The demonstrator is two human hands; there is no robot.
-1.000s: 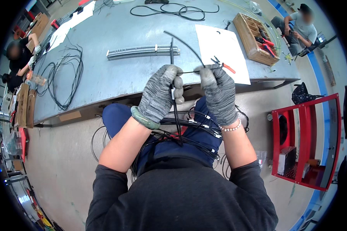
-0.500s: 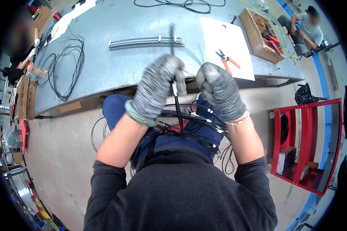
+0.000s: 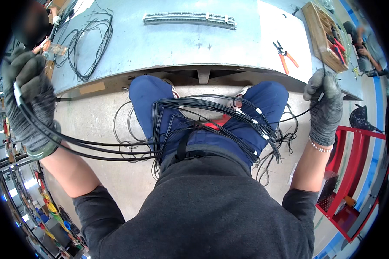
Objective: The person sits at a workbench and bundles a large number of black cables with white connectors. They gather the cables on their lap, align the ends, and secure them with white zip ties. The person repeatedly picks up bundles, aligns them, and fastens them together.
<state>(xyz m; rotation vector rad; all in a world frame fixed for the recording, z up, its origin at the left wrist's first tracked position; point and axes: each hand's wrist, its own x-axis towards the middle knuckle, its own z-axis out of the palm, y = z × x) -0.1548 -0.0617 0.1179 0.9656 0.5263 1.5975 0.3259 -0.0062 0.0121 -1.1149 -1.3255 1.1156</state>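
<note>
At the far left, my gloved left hand [image 3: 30, 97] is closed round several black cables [image 3: 90, 149] with a white label sleeve [image 3: 17, 93]. These cables curve back to my lap. Out to the right, my gloved right hand [image 3: 326, 101] pinches a thin black wire [image 3: 296, 116], whose end sticks up above the fingers. Across my thighs lies a bundle of black cables [image 3: 194, 102] with white labels near its right end. Its loose ends hang past my right thigh. Something red shows beneath the bundle.
On the grey table [image 3: 194, 49] are a grey terminal strip [image 3: 188, 19], a loose coil of black wires [image 3: 106, 47] and orange-handled wire strippers [image 3: 285, 56] on white paper. A wooden tool box [image 3: 320, 32] stands right. A red cart [image 3: 352, 172] is beside me. Other people work at both sides.
My hands have moved from close together in front of me to wide apart. The left now draws cables out to the left; the right holds a wire at the right. The view has shifted.
</note>
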